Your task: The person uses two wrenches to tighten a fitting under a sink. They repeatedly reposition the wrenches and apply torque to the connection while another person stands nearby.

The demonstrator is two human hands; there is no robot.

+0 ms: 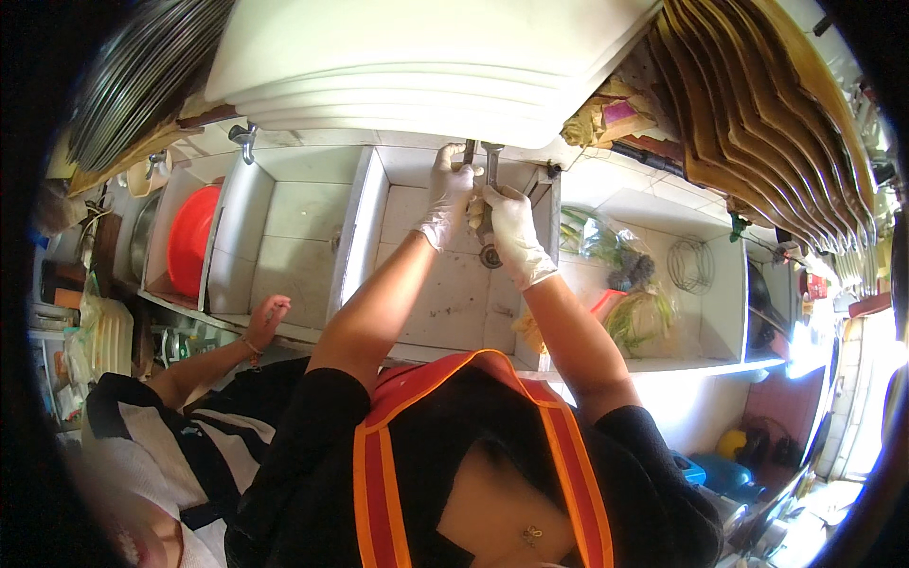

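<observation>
In white gloves, my left hand [453, 192] curls its fingers round a short dark metal fitting [471, 151] just under the white stack, over the middle tiled basin [431, 303]. Beside it, my right hand [512, 225] grips a long grey metal piece [492, 165], which looks like a wrench, with a round lower end [490, 256] showing below the fingers. The far ends of both pieces are partly hidden by the stack's edge.
Flat white slabs [417, 52] hang overhead. A red basin [189, 241] and tap [244, 140] are left; bagged greens [625, 327] and a wire coil [691, 265] right; brown stacked boards [757, 123] upper right. A co-worker's bare hand [270, 317] is at lower left.
</observation>
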